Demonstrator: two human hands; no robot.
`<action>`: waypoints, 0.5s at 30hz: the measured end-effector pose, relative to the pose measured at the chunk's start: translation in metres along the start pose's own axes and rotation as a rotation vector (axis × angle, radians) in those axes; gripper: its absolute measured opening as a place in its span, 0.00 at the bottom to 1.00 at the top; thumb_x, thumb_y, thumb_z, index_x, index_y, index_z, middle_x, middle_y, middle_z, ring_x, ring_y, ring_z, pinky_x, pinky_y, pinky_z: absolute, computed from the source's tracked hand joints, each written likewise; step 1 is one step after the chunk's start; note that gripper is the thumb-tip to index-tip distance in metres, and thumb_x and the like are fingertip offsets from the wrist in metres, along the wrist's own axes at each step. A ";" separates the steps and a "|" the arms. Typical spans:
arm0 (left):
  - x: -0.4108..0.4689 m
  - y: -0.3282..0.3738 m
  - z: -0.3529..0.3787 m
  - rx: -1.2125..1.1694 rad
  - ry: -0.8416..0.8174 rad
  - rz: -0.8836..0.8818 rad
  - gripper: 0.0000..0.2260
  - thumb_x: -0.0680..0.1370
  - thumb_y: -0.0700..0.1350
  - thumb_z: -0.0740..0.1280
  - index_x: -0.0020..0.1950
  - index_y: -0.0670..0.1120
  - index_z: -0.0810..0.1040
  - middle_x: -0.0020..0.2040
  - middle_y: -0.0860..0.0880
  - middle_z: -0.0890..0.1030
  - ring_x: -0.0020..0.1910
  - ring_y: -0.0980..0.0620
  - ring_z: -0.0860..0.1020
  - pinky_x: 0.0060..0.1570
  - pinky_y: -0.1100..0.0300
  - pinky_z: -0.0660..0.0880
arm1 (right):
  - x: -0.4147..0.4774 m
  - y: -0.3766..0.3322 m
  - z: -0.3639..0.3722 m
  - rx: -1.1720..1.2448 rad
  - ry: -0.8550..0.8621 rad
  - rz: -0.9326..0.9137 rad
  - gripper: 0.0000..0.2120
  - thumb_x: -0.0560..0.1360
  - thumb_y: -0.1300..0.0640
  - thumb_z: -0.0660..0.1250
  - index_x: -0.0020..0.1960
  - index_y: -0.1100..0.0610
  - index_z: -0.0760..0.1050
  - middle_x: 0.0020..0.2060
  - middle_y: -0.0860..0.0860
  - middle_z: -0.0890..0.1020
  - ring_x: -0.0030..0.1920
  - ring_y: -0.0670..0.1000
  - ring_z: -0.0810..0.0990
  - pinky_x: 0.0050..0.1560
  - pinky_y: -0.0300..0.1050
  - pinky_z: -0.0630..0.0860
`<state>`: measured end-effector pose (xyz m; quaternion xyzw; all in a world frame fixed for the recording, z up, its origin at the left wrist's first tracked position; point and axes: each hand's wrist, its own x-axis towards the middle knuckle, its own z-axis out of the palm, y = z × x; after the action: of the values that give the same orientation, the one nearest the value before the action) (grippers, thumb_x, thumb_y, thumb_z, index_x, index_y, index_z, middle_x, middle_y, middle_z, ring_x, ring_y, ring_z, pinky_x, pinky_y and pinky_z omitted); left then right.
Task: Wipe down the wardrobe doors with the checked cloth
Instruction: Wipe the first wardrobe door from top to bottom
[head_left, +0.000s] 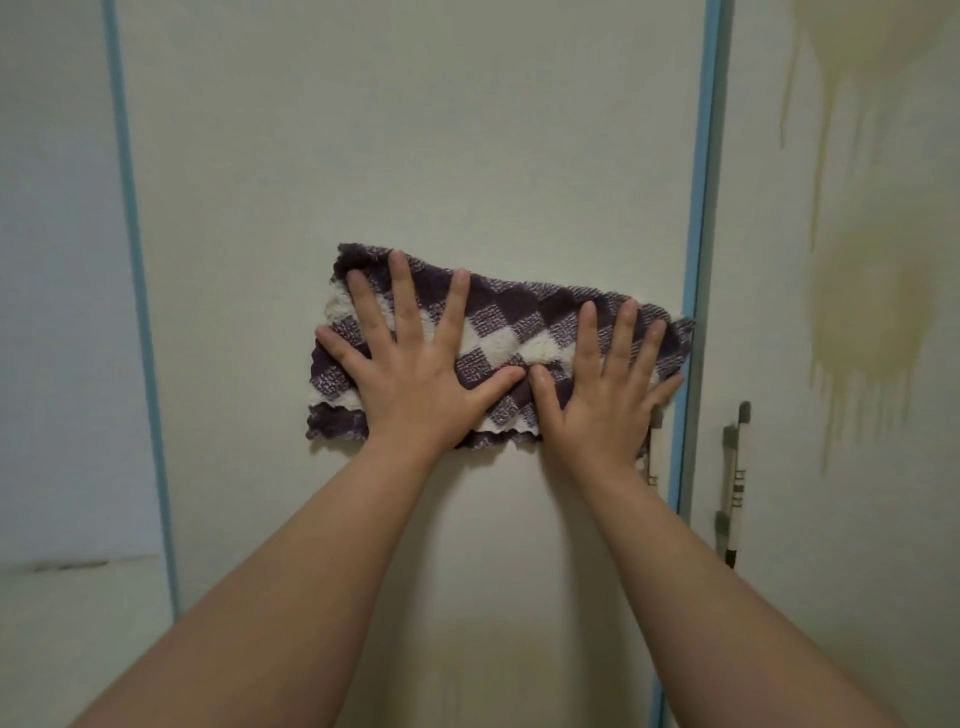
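A purple-and-white checked cloth (511, 322) lies spread flat against a pale wardrobe door (405, 156) with a blue edge strip. My left hand (410, 358) presses on the cloth's left half, fingers straight and spread. My right hand (602, 384) presses on its right half, fingers straight, close to the door's right edge. The two thumbs nearly touch at the cloth's middle. The cloth's right end reaches the blue strip.
The neighbouring door (841, 519) on the right carries yellowish stains (862, 312) with drip marks and a metal handle (735, 483). A second handle (655, 452) is partly hidden behind my right hand. Another panel (57, 260) stands left of a blue strip (136, 260).
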<state>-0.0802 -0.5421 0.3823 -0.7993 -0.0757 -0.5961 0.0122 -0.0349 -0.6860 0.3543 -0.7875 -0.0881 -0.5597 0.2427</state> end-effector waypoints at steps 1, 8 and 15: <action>-0.004 0.000 0.000 -0.003 -0.003 -0.009 0.43 0.65 0.77 0.47 0.74 0.58 0.44 0.76 0.40 0.46 0.72 0.31 0.43 0.59 0.25 0.41 | -0.001 0.001 0.000 -0.003 -0.007 -0.015 0.34 0.73 0.35 0.47 0.74 0.48 0.45 0.75 0.56 0.48 0.74 0.62 0.43 0.65 0.72 0.38; -0.027 -0.013 0.003 0.022 -0.025 0.000 0.44 0.64 0.78 0.47 0.75 0.58 0.45 0.76 0.40 0.48 0.72 0.34 0.42 0.59 0.27 0.39 | -0.030 -0.003 0.007 -0.007 -0.014 -0.038 0.32 0.74 0.37 0.48 0.74 0.50 0.47 0.74 0.58 0.50 0.73 0.63 0.46 0.67 0.66 0.38; -0.068 -0.042 0.010 0.049 -0.059 -0.009 0.44 0.64 0.78 0.48 0.75 0.57 0.46 0.75 0.42 0.46 0.72 0.34 0.43 0.58 0.27 0.39 | -0.072 -0.017 0.020 -0.029 -0.083 -0.054 0.33 0.74 0.37 0.49 0.75 0.51 0.49 0.74 0.60 0.53 0.73 0.64 0.48 0.64 0.73 0.41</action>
<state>-0.0952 -0.5066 0.3119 -0.8157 -0.0939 -0.5701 0.0268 -0.0507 -0.6516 0.2877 -0.8107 -0.1115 -0.5341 0.2123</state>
